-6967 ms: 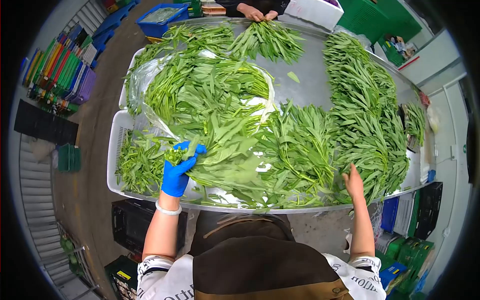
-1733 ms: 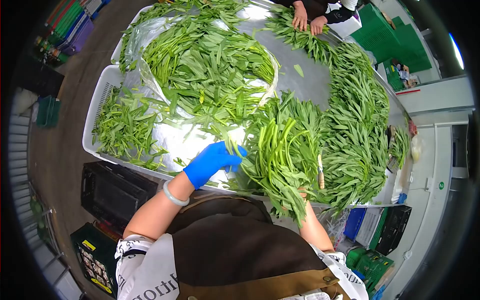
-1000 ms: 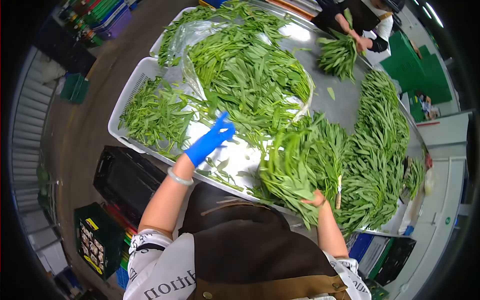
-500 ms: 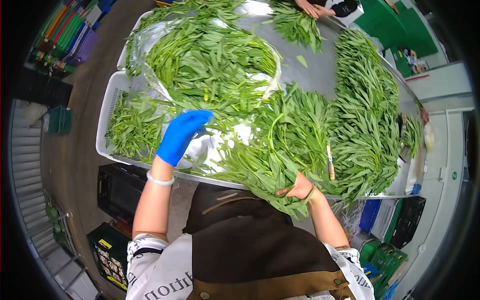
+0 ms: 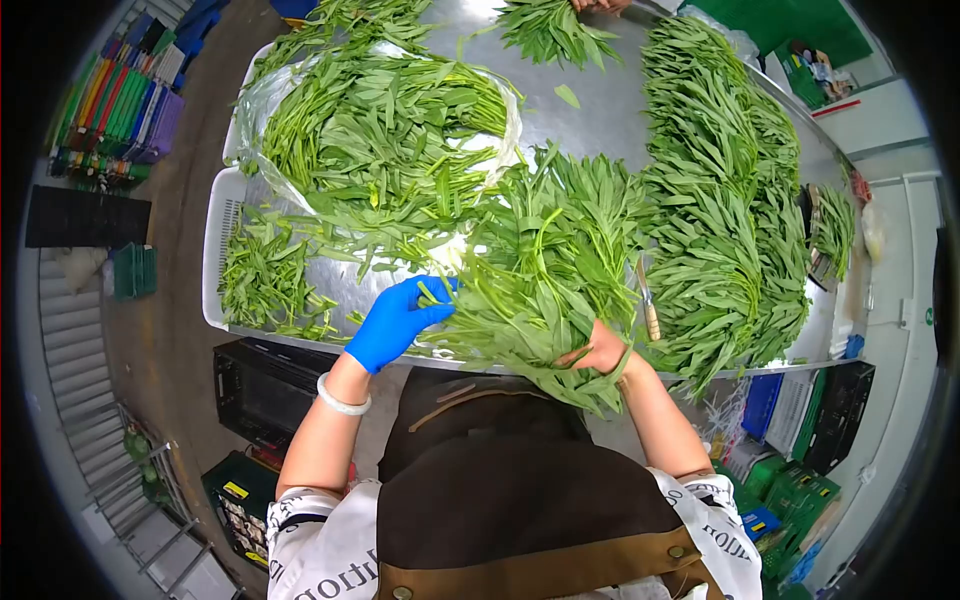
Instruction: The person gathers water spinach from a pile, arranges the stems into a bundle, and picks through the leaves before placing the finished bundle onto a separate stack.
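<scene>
My right hand (image 5: 602, 352), bare, is closed around a bunch of long-leaved greens that look like water spinach (image 5: 540, 340) at the table's near edge. The leaves hide some of its fingers. At the stem end of the bunch, my left hand (image 5: 400, 322) in a blue glove pinches stems between thumb and fingers. Behind the bunch lies a pile of the same greens (image 5: 585, 215). A knife with a wooden handle (image 5: 651, 318) rests just right of it, beside a long row of greens (image 5: 715, 200).
A plastic bag of loose greens (image 5: 390, 130) lies open at the back left. Cut greens sit by a white crate (image 5: 213, 255) on the left. Another person's hand (image 5: 603, 5) touches a bunch at the far side of the metal table (image 5: 585, 115). Black crates (image 5: 262, 395) stand below.
My left hand has come down and right to the stem end of the bunch and closed there. My right hand keeps its hold. The view has shifted slightly; the other person's hands are nearly out of frame.
</scene>
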### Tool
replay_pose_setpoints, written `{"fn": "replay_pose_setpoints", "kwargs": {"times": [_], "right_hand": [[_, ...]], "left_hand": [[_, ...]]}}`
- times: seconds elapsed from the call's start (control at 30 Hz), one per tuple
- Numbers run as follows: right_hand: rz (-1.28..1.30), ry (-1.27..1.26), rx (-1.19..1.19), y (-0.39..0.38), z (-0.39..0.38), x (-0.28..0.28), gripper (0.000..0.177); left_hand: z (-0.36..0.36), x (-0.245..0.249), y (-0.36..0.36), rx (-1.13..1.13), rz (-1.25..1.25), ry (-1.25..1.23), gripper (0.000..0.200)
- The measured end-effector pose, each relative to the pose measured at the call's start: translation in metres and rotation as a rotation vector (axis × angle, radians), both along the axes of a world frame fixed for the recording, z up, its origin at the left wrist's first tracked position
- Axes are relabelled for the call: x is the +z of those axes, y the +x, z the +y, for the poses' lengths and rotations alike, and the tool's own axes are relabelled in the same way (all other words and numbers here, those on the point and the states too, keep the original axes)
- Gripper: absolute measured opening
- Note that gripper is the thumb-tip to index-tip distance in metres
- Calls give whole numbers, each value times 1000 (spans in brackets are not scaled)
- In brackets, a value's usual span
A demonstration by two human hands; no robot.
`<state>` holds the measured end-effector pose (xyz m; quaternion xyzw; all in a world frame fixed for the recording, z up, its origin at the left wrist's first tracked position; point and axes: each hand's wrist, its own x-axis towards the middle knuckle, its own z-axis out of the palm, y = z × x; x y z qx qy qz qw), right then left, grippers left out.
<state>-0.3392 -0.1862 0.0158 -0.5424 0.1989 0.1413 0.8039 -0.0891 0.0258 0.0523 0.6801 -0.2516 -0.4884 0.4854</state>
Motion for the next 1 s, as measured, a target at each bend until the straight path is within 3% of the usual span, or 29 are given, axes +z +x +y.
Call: {"fn": "replay_pose_setpoints", "kwargs": {"times": [0.07,0.17,0.23,0.3,0.33,0.4,0.43,0.5,0.6,0.67,0.7,0.73,0.77,0.8,0.83,0.9,1.0], "right_hand": [[54,53,6,0,-1,-5,76],[-298,-233,55,5,6,-18,77],[-104,-142,150,2,10,-26,77],[-89,-110,53,0,22,-23,68],[-186,-128,-96,7,39,-13,59],[-259,-219,-141,10,46,-20,53],[-195,-147,-164,4,46,-23,56],[-66,-5,-209,-11,46,-26,63],[-90,-196,-109,-20,37,-32,77],[41,-180,-118,-1,39,-4,78],[-28,-243,-92,6,41,-2,79],[-98,-311,-64,11,41,-1,79],[-156,-422,-44,17,43,3,75],[-210,-537,-30,24,46,7,70],[-192,-505,-35,28,50,13,70],[-152,-441,-42,32,53,21,70],[-67,-386,-102,24,52,16,70]], "left_hand": [[6,-6,1,49,145,-62,11],[8,-1,14,305,581,-97,16],[15,-25,33,271,594,-157,17],[19,-31,42,242,607,-159,17],[18,-29,43,345,605,-185,17],[28,-48,73,605,591,-380,18],[36,-61,95,734,582,-472,19],[61,-81,152,742,443,-635,31],[32,-45,132,560,-522,-46,45],[23,-48,121,328,-463,-89,55],[14,-30,108,104,-382,-34,51],[1,-7,97,-109,22,25,46],[-4,-17,88,-260,164,-7,37],[-19,-1,72,-390,-29,146,29],[-23,-14,61,-430,-73,175,22],[-27,-20,55,-287,156,98,18],[-22,-32,60,-151,143,59,17]]}}
